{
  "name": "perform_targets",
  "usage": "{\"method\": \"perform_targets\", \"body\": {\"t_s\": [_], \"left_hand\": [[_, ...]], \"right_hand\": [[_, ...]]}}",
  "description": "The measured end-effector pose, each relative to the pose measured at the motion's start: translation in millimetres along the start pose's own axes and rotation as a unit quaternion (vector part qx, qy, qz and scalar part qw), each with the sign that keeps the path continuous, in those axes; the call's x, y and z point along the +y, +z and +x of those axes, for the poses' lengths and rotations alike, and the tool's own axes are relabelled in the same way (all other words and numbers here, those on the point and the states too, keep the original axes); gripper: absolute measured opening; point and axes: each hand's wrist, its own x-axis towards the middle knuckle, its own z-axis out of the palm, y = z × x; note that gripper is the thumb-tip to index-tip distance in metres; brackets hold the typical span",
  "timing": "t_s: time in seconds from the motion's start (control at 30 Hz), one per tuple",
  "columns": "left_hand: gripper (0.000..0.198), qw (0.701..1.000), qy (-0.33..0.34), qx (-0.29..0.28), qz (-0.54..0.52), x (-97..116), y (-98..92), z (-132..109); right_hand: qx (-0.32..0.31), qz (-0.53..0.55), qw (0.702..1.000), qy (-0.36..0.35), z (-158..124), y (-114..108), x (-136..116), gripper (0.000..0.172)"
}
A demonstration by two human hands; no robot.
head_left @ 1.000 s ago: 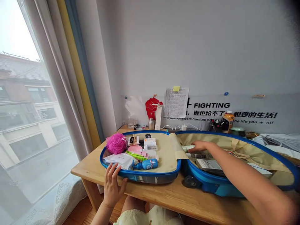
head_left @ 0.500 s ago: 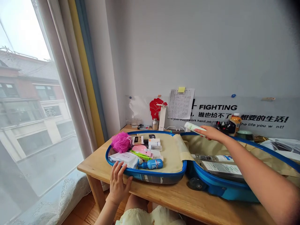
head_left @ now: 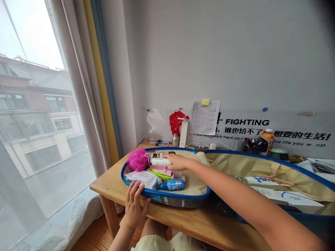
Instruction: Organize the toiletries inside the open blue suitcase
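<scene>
My right hand [head_left: 179,162] is closed round the end of a white tube [head_left: 160,161], holding it over the toiletries in the left half of an open blue suitcase [head_left: 167,198]. Fingers spread, my left hand [head_left: 136,202] rests against the near rim of that half. Close to it lies a white soft pack [head_left: 143,178]. A pink bath puff [head_left: 138,160] sits at the left end, and a blue pump bottle [head_left: 171,184] lies on its side near the front rim. Green and pink items [head_left: 162,173] are between them. My right hand and the tube hide some things beneath.
The suitcase's right half holds a white tube with blue lettering [head_left: 261,180] and a white box [head_left: 300,199]. An orange-labelled bottle [head_left: 266,142] stands behind it. A wooden table [head_left: 107,181] carries the suitcase, beside a window with curtains.
My right hand has carried the white tube from above the suitcase's right half, leftward and down over the left half. My left hand has stayed at the rim.
</scene>
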Motion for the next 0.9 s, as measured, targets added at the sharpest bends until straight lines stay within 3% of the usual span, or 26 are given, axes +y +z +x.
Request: {"method": "perform_targets", "body": {"t_s": [0.17, 0.33, 0.5, 0.63, 0.77, 0.9], "left_hand": [[0.050, 1.000, -0.008, 0.000, 0.004, 2, -0.4, 0], [0.052, 1.000, -0.011, 0.003, 0.008, 1, 0.9, 0], [0.051, 1.000, 0.003, 0.006, 0.007, -1, 0.7, 0], [0.051, 1.000, 0.004, 0.008, 0.003, -3, 1.4, -1], [0.052, 1.000, 0.006, 0.013, -0.001, -4, 3.0, -2], [0.053, 1.000, 0.004, 0.022, -0.006, -5, 3.5, -1]], "right_hand": [[-0.014, -0.021, 1.000, -0.013, 21, 15, 1, 0.047], [0.000, -0.003, 1.000, -0.030, 23, 24, 1, 0.044], [0.019, 0.033, 0.999, -0.027, 16, 10, 8, 0.039], [0.056, 0.057, 0.997, 0.023, -5, -29, 49, 0.037], [0.051, 0.053, 0.987, 0.144, -53, -65, 112, 0.037], [-0.041, 0.033, 0.964, 0.260, -111, -61, 157, 0.031]]}}
